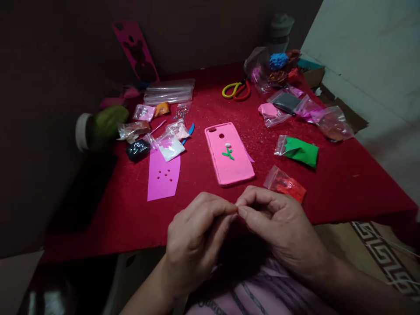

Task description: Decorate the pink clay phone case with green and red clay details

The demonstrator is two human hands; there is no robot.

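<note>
My left hand (197,236) and my right hand (275,227) meet fingertip to fingertip just over the near edge of the red table (344,183). Both are pinched together on something too small to make out. Beyond them lies a pink phone case (229,154) covered in clay, with a small green stem and white bud on it. A bag of red clay (285,183) lies just past my right hand, and a bag of green clay (300,151) further right.
A pink sheet (163,175) with small holes lies left of the case, by several small clay bags (154,135). Yellow and red scissors (236,90) and more bags lie at the back. Clear cases (169,92) are stacked back left. A wall runs along the right.
</note>
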